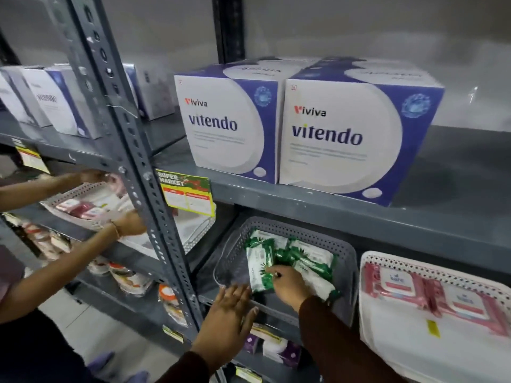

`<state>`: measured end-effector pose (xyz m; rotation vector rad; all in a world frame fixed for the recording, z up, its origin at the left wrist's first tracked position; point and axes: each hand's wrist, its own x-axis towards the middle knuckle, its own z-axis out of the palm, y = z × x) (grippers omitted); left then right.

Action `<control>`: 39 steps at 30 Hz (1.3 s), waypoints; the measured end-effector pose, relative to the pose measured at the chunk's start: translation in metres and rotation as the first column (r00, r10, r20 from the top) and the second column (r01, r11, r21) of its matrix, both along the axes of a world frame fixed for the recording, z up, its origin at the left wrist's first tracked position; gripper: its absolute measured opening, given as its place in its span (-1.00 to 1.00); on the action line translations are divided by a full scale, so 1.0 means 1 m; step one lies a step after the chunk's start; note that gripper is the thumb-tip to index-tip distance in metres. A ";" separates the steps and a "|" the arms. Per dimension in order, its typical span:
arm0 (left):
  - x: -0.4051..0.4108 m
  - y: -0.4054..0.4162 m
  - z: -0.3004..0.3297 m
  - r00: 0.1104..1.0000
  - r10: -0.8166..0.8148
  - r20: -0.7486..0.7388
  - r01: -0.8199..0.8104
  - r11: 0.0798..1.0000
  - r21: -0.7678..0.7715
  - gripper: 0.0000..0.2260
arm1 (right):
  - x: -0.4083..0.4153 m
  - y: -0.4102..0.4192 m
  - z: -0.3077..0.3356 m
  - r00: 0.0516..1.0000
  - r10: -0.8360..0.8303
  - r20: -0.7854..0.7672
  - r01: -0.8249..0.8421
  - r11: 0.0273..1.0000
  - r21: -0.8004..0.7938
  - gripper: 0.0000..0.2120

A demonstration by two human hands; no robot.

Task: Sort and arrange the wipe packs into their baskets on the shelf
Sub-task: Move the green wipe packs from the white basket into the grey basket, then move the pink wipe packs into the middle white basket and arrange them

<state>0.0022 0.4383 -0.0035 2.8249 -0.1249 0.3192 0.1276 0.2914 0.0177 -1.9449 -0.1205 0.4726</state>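
Observation:
A grey perforated basket (343, 261) sits on the middle shelf and holds several green-and-white wipe packs (312, 258). My right hand (287, 283) reaches into it, fingers pinched on the edge of one green pack (258, 268) standing at the left of the pile. My left hand (229, 310) rests flat with fingers spread on the basket's front left rim, holding nothing. To the right, a white perforated basket (392, 322) holds pink wipe packs (414, 288) lying flat.
Two large white-and-purple Vitendo boxes (331, 134) stand on the shelf above. A grey steel upright (143, 172) stands left of the grey basket. Beyond it, another person's hands (127, 222) work at a white basket (72, 205) of pink packs. A supermarket price tag (188, 192) hangs from the shelf edge.

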 end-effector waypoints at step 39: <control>0.011 -0.372 -0.017 0.926 -0.377 -0.005 0.373 0.913 0.164 -0.50 | -0.015 -0.539 0.002 0.977 -0.137 0.161 0.210 0.580 -0.787 -0.39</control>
